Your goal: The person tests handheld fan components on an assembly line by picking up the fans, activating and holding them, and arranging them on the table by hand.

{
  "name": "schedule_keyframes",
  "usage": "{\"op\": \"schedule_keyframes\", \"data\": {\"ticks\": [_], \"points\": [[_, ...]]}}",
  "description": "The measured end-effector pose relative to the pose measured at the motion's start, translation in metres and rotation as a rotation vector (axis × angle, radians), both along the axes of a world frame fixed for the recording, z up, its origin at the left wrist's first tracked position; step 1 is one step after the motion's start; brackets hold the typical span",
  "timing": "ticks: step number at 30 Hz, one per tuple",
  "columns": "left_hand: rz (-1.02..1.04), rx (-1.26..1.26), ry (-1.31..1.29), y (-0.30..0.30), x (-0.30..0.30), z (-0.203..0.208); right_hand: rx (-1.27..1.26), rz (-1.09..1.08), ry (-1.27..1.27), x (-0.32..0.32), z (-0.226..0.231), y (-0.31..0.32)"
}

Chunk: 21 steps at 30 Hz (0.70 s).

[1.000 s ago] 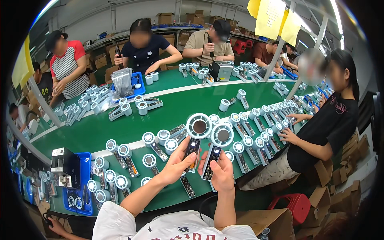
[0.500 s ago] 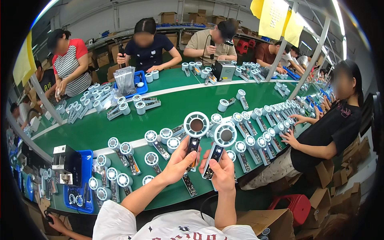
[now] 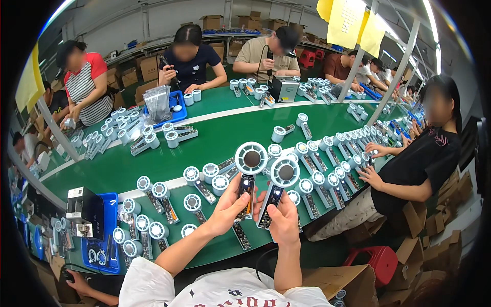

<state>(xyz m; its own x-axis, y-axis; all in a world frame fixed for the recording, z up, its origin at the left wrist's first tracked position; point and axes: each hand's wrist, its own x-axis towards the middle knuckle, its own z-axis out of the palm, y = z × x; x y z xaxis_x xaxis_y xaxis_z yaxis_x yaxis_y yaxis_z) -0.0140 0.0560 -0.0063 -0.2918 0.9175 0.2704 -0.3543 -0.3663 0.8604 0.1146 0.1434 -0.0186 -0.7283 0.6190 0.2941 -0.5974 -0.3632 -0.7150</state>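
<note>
My left hand (image 3: 230,209) is closed around the open handle of a light-blue handheld fan (image 3: 244,197), its round spoked head with a dark centre facing up. In my right hand (image 3: 283,220) is a second handheld fan (image 3: 266,213) of the same kind, its thumb pressed on the lower handle. Circuit boards show in both uncovered handles. The two fans are held side by side above the bench, heads close together. Around my hands, several similar fans (image 3: 192,203) lie on the green bench.
At left, a blue tray (image 3: 115,204) holds small parts beside a black-and-silver box (image 3: 84,212). Beyond a pale rail runs a green conveyor belt (image 3: 225,135) carrying more fans. A co-worker (image 3: 409,163) reaches over fans at right. A red stool (image 3: 376,263) and cardboard boxes (image 3: 342,281) stand below.
Fans on the belt have shifted left. The fan in my right hand has moved slightly left, toward the other. Across the belt, a co-worker's hand-held tool has tilted.
</note>
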Motion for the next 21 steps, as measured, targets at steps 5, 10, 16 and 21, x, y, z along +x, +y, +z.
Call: {"op": "schedule_keyframes", "data": {"ticks": [5,10,16,21], "points": [[0.001,-0.013,0.033,0.002,-0.001,-0.002,0.013,0.001,-0.021,0.0,0.0,0.001],[-0.035,0.001,0.025,0.001,0.004,0.005,0.013,-0.01,-0.011,0.002,0.001,0.0],[-0.053,0.022,-0.025,0.0,0.007,0.006,0.018,-0.007,-0.003,0.004,0.001,0.001],[-0.055,0.029,-0.051,-0.001,0.008,0.006,0.014,-0.004,-0.005,0.004,0.001,0.0]]}}
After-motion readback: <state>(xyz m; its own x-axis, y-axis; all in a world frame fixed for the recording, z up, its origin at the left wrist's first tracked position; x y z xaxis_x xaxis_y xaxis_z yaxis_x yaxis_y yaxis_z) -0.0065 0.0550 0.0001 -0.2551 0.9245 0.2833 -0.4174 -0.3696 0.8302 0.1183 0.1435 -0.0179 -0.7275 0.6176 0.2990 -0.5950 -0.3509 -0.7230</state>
